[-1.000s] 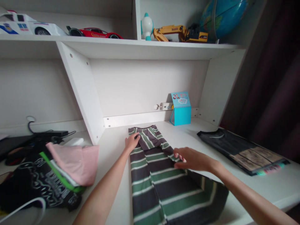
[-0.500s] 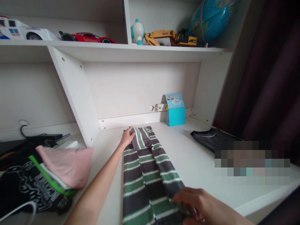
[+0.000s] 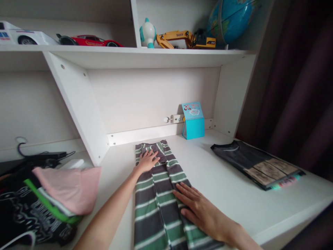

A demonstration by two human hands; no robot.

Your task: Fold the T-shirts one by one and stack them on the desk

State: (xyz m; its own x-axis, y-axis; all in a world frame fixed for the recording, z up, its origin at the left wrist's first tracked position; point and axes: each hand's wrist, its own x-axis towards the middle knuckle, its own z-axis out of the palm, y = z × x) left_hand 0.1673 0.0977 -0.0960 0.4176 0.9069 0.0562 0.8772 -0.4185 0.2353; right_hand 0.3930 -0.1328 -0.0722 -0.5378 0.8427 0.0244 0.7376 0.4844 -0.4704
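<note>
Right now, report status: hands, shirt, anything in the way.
Left hand flat on striped shirt near collar. Right hand flat on its right side. Shirt folded narrow on desk. Nothing on it but hands.

Setting: a home, most likely a child's bedroom. Indicators: a white built-in surface (image 3: 229, 194) with an overhead shelf (image 3: 145, 53) carrying toy cars (image 3: 88, 40), a toy excavator (image 3: 186, 39) and a globe (image 3: 231, 19); folded clothing (image 3: 257, 163) and a clothes pile (image 3: 49, 198) on the surface; a dark curtain (image 3: 299, 86) at right.
</note>
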